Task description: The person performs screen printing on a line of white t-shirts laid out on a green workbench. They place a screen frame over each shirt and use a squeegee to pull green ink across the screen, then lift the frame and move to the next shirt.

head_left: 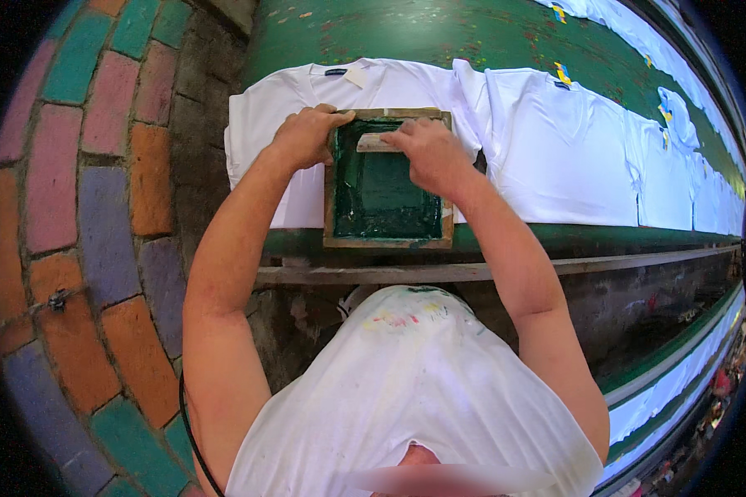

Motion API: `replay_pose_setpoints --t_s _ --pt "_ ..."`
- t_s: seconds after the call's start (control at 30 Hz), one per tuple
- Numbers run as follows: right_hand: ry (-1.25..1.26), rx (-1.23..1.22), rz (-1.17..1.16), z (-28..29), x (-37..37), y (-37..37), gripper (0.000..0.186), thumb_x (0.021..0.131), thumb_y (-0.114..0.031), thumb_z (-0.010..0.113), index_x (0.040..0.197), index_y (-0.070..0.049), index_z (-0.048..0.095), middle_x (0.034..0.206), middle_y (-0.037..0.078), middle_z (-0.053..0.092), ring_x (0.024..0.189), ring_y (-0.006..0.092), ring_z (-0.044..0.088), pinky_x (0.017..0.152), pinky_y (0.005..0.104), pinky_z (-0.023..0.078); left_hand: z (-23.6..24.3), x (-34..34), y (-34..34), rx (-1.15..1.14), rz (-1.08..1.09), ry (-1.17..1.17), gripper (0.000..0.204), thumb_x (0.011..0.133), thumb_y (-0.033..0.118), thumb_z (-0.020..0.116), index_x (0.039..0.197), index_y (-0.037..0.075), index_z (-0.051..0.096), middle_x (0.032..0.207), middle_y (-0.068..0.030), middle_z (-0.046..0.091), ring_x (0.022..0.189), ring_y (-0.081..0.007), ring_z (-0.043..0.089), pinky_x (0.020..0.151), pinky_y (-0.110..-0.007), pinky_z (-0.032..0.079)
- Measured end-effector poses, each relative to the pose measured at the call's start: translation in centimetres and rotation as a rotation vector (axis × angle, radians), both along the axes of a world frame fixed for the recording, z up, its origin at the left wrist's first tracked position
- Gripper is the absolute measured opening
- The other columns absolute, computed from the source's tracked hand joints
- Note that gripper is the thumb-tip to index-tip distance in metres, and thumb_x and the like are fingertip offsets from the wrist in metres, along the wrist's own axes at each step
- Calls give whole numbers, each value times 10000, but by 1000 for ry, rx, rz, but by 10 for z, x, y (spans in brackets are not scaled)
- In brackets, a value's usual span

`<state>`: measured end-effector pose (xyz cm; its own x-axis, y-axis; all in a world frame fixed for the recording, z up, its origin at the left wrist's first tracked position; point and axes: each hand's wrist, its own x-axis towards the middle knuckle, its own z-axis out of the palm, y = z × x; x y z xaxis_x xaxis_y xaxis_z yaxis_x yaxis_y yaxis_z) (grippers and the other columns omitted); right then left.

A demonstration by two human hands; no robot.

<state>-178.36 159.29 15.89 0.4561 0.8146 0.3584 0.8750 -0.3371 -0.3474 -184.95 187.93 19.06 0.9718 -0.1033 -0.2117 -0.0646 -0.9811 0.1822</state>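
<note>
A square wooden screen frame (388, 243) with a dark green, ink-smeared interior lies over a white T-shirt (290, 199) on a long green table. My left hand (305, 137) is closed on the frame's upper left corner. My right hand (429, 157) grips a pale wooden squeegee (373, 142) near the top inside the frame. The squeegee's lower edge against the mesh is too small to make out.
More white T-shirts (555, 157) lie in a row along the green table (373, 33) to the right, some with small yellow-and-blue pieces. A rail (597, 265) runs along the near edge. Coloured paving bricks (99, 207) cover the ground at left. Another shirt-laden surface shows at lower right.
</note>
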Motion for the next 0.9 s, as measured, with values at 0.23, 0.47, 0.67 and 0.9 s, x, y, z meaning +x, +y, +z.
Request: replay_pose_setpoints --t_s 0.23,0.47,0.67,0.9 --pt "26 -63 85 5 -94 -33 423 840 -52 725 1257 -104 769 1121 131 764 1040 340 728 937 479 582 -3 0 2 -5 10 17 1081 630 48 1028 1615 269 643 1612 -103 635 1425 -378 640 1191 -490 553" --pt "359 -154 264 24 -55 -41 552 818 137 646 1317 -73 755 1177 170 754 1156 419 687 1008 514 564 -5 1 3 54 -4 36 966 737 135 1002 1614 311 637 1515 -67 673 1365 -349 673 1127 -523 552" --pt "87 -80 -34 16 14 3 538 862 116 652 1346 -94 756 1187 194 755 1175 433 702 1042 526 565 -5 0 2 67 -15 21 956 753 141 1001 1617 319 632 1467 -68 691 1344 -350 682 1101 -531 567" --pt "102 -159 -29 12 -22 -5 547 855 99 672 1348 -112 777 1153 163 762 1129 398 721 992 514 583 -5 -2 2 24 3 -6 946 733 141 1012 1595 300 658 1448 -81 705 1372 -352 662 1123 -534 553"
